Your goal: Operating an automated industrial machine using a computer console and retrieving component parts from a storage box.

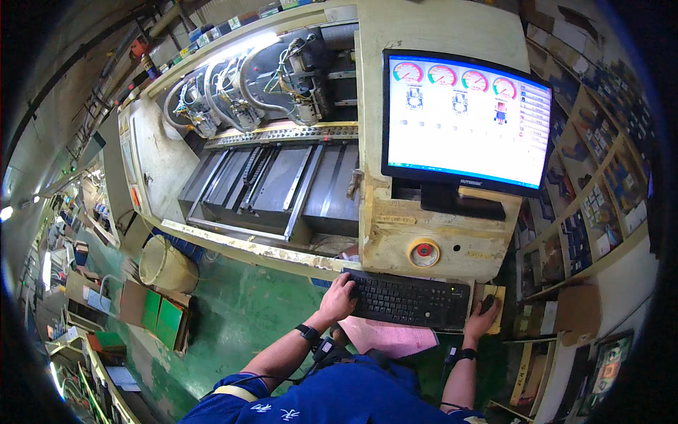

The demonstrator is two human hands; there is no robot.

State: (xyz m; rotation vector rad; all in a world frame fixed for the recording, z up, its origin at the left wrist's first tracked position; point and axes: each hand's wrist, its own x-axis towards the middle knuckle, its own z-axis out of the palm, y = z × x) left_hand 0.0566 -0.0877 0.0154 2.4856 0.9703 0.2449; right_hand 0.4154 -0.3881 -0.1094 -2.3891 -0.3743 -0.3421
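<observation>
Below the monitor (466, 120), the keyboard (412, 300) is black, wide and flat, its rows of dark keys running slightly downhill to the right; it sits on a ledge at the foot of the cream control cabinet (438, 233), just under the round red stop button (424, 251). The mouse (487, 302) is small and dark, lying just beside the keyboard's right end on a yellowish pad. The left hand (339, 297) rests on the keyboard's left end, fingers curled over the keys, touching but grasping nothing; its forearm rises from the lower edge, a black band on the wrist, the blue sleeve (332, 399) below. The right hand (482, 319) lies cupped over the mouse, covering most of it in a loose grasp, wrist straight, also with a dark band. A pink sheet (392, 338) lies under the keyboard's near edge, between the two forearms. Left of the cabinet, the machine bed (275, 187) shows grey plates, with cabled heads above it.
</observation>
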